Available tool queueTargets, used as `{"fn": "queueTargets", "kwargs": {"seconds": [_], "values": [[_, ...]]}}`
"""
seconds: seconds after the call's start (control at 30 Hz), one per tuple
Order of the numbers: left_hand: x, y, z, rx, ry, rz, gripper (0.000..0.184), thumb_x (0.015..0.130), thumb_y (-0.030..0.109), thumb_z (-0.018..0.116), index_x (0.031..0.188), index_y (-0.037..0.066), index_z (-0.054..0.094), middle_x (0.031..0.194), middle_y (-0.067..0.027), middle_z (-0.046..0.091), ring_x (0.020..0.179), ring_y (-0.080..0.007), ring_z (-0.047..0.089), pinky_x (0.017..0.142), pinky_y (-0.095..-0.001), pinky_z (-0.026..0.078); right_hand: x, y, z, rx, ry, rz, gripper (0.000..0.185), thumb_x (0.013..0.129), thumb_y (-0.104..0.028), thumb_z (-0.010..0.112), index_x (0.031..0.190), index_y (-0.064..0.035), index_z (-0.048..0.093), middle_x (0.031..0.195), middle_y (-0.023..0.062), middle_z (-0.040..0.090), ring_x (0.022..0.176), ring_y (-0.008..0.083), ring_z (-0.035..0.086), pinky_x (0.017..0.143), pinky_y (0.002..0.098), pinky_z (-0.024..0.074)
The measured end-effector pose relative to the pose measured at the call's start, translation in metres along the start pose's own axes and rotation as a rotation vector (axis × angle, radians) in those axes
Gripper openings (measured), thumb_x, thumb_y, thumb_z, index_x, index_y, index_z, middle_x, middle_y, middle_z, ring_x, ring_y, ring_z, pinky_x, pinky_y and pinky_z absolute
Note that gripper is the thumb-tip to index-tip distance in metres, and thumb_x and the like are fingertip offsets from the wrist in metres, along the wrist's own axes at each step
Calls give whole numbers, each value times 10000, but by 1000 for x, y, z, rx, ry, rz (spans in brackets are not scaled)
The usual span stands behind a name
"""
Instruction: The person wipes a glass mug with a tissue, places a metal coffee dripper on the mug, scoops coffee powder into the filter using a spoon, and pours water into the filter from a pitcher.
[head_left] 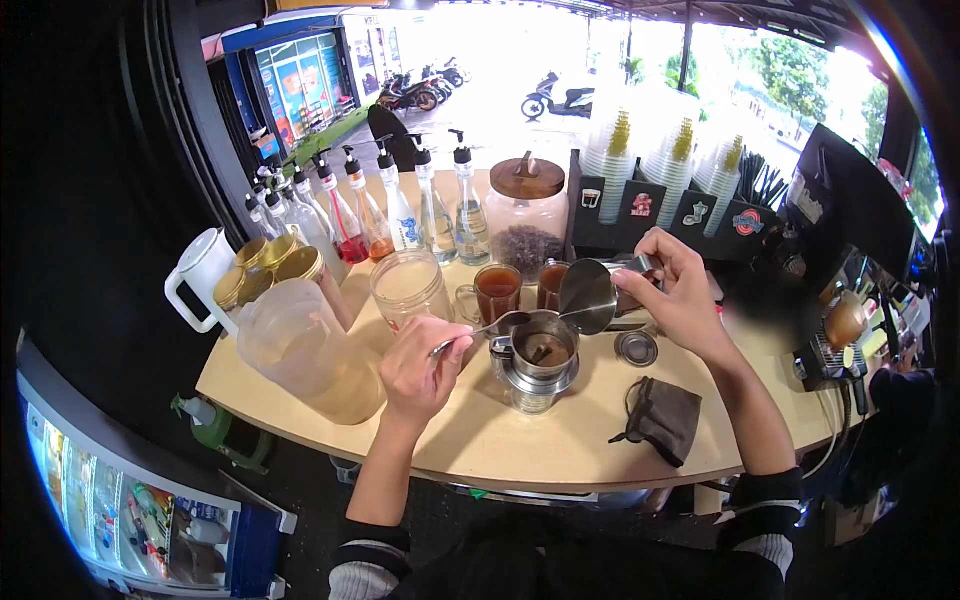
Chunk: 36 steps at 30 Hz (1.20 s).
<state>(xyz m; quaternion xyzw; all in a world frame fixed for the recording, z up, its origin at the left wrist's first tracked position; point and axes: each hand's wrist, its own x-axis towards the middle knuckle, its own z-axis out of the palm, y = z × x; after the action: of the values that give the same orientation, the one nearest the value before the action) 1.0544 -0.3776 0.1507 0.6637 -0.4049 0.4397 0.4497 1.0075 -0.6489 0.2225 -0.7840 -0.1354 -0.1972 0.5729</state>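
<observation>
My left hand [425,368] pinches the handle of a metal spoon [512,320], whose bowl is near the rim of a metal drip filter [543,345]. The filter, with something brown inside, sits on a glass [534,401]. In my right hand [675,290] is the handle of a small metal pitcher [589,298], tilted with its spout just above and right of the filter. Behind are two glass mugs of reddish-brown drink [498,290]. A small round metal piece [636,348] and a dark cloth pouch [657,420] lie to the right.
A cloudy plastic pitcher [305,350], an open jar [410,290] and a white jug [203,275] stand at left. Pump bottles [436,222] and a wooden-lidded jar [528,225] line the back, with stacked cups [665,165] and a coffee machine [830,350] at right.
</observation>
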Motion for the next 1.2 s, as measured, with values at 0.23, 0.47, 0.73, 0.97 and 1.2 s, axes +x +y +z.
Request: {"fn": "queueTargets", "kwargs": {"seconds": [0.23, 0.47, 0.73, 0.97, 1.2], "values": [[0, -2, 0, 2, 0, 17, 87, 779, -2, 678, 848, 2, 624, 704, -95, 603, 611, -231, 577, 577, -313, 449, 0, 4, -7, -119, 23, -35, 254, 803, -56, 692, 773, -58, 440, 695, -65, 356, 631, 20, 319, 555, 196, 288], [0, -2, -2, 4, -6, 16, 98, 771, -6, 686, 846, 1, 623, 702, -95, 605, 609, -228, 579, 577, -311, 449, 5, 6, -9, -156, 39, -54, 254, 793, -66, 700, 764, -56, 448, 692, -58, 352, 633, 35, 309, 557, 207, 281], [2, 1, -2, 14, -7, 35, 103, 768, -4, 690, 847, 4, 624, 707, -85, 610, 614, -225, 582, 571, -313, 454, 13, 3, -4, -214, 29, -107, 270, 799, -78, 695, 770, -47, 429, 685, -56, 327, 634, 37, 299, 557, 205, 279], [1, 2, -5, 18, -6, 30, 116, 761, -5, 696, 851, 8, 624, 712, -86, 610, 619, -226, 584, 573, -313, 454, 14, 1, 0, -198, 15, -123, 264, 801, -88, 695, 772, -50, 436, 684, -58, 329, 632, 36, 295, 557, 202, 281], [1, 3, -5, 25, -3, 34, 122, 759, -2, 702, 853, 10, 625, 713, -86, 610, 621, -228, 585, 572, -313, 453, 5, -1, -5, -133, 13, -59, 265, 800, -81, 697, 760, -60, 435, 689, -61, 338, 630, 30, 305, 550, 206, 280]]}}
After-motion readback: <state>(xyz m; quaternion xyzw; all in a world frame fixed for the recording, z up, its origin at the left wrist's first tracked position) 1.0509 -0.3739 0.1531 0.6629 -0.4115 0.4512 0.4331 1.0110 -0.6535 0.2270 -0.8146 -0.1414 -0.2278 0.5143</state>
